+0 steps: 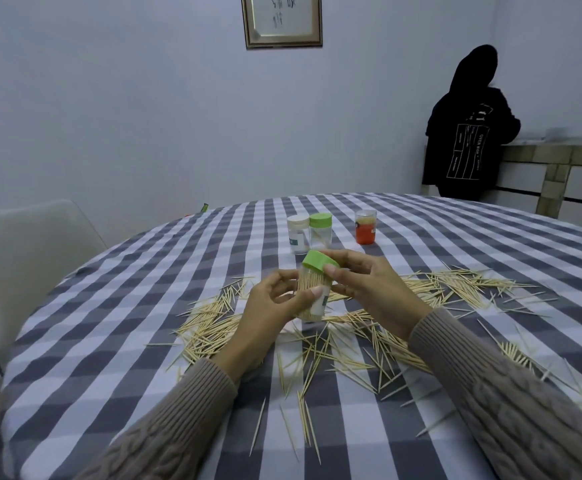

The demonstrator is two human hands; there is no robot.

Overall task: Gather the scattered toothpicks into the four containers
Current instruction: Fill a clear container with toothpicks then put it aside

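A clear container (312, 296) packed with toothpicks is held tilted above the table. My left hand (275, 308) grips its body. My right hand (369, 289) pinches its green lid (319, 262), which sits on the container's top. Many loose toothpicks (348, 336) lie scattered on the checked tablecloth around and under my hands. Three more containers stand farther back: a white-lidded one (297, 234), a green-lidded one (320, 231) and an orange one (365, 226).
The round table (116, 327) has a grey-and-white checked cloth. A pale chair (22, 258) stands at its left. A person in a black hooded top (469, 133) stands at a counter far right. A framed picture (281, 19) hangs on the wall.
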